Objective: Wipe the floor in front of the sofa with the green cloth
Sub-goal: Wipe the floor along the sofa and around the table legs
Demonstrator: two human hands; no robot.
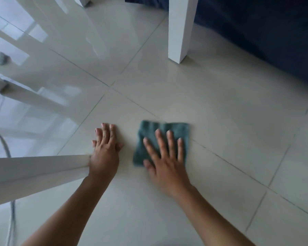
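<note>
The green cloth [178, 129] lies folded and flat on the pale tiled floor [220, 103], a little below the middle of the view. My right hand [164, 157] presses flat on the cloth with fingers spread, covering its lower half. My left hand [105, 151] rests palm down on the bare tile just left of the cloth, fingers apart, holding nothing. The dark blue sofa [265, 32] fills the upper right corner, beyond the cloth.
A white table leg [180, 29] stands on the floor ahead, close to the sofa. Another white leg [34, 173] slants in from the left and touches my left wrist. A grey cable [2, 139] runs down the left edge. Glossy tiles reflect more white legs at upper left.
</note>
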